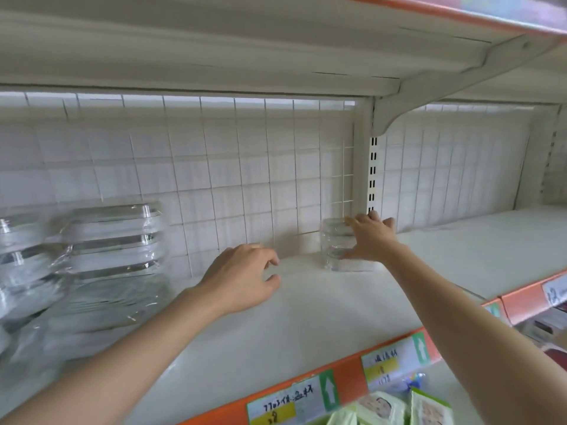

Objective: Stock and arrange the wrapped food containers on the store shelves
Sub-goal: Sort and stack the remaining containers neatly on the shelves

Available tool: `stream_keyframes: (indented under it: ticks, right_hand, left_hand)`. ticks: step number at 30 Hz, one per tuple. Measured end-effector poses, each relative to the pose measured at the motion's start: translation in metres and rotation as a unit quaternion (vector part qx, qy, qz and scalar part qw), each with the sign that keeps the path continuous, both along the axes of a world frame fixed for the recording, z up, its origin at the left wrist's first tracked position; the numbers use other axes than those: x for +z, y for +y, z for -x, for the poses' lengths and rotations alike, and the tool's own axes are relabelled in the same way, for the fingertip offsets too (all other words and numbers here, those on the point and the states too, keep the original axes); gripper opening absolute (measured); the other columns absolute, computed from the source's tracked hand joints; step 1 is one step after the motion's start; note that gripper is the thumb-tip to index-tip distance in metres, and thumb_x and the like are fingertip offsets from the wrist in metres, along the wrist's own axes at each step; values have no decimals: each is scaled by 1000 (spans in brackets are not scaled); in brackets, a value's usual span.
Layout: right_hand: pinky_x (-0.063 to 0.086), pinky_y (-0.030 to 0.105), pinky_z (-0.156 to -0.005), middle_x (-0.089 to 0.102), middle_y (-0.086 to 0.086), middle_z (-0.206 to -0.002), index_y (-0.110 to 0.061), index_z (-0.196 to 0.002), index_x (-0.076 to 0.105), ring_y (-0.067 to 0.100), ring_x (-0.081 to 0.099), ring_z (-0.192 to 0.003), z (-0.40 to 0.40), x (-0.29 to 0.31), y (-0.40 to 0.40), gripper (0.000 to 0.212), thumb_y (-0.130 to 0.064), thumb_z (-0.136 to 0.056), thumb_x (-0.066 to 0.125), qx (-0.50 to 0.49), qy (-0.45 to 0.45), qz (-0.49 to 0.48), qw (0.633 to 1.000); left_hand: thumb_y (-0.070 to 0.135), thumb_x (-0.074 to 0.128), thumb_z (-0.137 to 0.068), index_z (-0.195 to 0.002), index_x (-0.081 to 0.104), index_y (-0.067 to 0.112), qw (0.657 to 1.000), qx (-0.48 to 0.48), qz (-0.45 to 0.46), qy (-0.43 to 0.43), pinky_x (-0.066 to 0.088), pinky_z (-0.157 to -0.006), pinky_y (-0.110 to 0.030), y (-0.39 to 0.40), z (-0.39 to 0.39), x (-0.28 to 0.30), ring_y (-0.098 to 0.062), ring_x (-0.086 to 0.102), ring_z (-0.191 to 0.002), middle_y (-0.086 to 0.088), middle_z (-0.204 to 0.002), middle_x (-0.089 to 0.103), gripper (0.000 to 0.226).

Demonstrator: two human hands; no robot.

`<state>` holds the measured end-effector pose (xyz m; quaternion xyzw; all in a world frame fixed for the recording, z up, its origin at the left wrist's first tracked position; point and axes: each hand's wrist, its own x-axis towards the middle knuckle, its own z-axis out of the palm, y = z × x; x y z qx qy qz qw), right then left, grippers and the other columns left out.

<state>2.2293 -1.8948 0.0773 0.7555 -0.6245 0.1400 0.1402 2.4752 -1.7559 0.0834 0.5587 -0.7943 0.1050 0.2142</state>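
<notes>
A small stack of clear wrapped containers (333, 245) stands at the back of the white shelf (306, 317), against the wire grid. My right hand (369, 236) lies against its right side, fingers spread over the top and thumb near the base. My left hand (242, 279) hovers over the shelf to the left of that stack, fingers loosely curled, holding nothing. A taller pile of clear rectangular containers in plastic wrap (113, 256) stands at the far left, blurred, with more wrapped containers (21, 259) beside it.
A slotted upright post (372, 167) and a bracket divide this bay from the one to the right. Orange price strips with paper labels (306, 397) run along the shelf's front edge. Green packets (399, 407) sit on the shelf below. Another shelf hangs close overhead.
</notes>
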Motion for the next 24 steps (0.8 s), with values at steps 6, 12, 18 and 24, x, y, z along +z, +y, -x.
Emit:
stream_keyframes:
  ticks: [6,12,18,24]
  right_hand:
    - [26,36,-92,42,-1,-124,-24,-134,42,20,32,-115,-2,-3,30,73,-60,-75,63,71,38,47,996]
    - [20,33,-93,41,-5,-119,-38,-125,52,18,29,-118,-17,-11,74,62,-63,-70,65,219,14,56,974]
    - [15,48,-111,6,8,-153,-38,-136,38,32,7,-139,-34,-10,66,77,-58,-69,71,167,29,-69,983]
    - [29,38,-97,37,3,-132,-31,-136,32,25,32,-121,-36,-17,64,82,-42,-68,76,155,13,-13,988]
  left_hand:
    - [34,54,-88,-109,53,19,997,43,-62,24,39,-80,-26,-12,10,-12,-14,50,-100,6,-114,52,26]
    - [35,61,-84,-115,43,15,984,73,-123,104,40,-85,-28,-14,13,-14,-19,49,-107,0,-121,47,40]
    - [35,63,-83,-126,40,15,974,82,-143,154,41,-93,-30,-11,15,-8,-19,48,-115,-2,-131,45,53]
    - [35,68,-81,-137,31,15,980,30,-144,136,32,-93,-23,-17,20,-9,-16,37,-128,-1,-139,32,70]
